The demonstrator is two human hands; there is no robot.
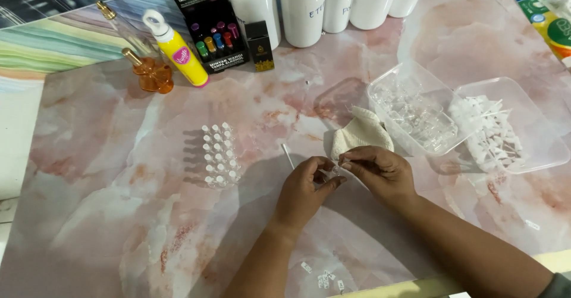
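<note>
My left hand point(306, 188) and my right hand point(377, 168) meet over the pink marbled tabletop point(119, 215). Together they pinch a small clear glass vial point(331, 172) between the fingertips. A cluster of several small clear vials with white caps point(219, 155) stands upright to the left of my hands. A thin white stick point(287, 154) lies just beyond my left hand. A crumpled white cloth point(361, 132) sits right behind my right hand.
Two clear plastic trays stand at the right: one with clear vials point(416, 110), one with white caps point(505, 128). At the back are white bottles point(303, 9), a black display card point(209, 24), a yellow bottle point(177, 49) and an orange flower-shaped bottle point(151, 72). Small paper labels point(324, 277) lie near the front edge.
</note>
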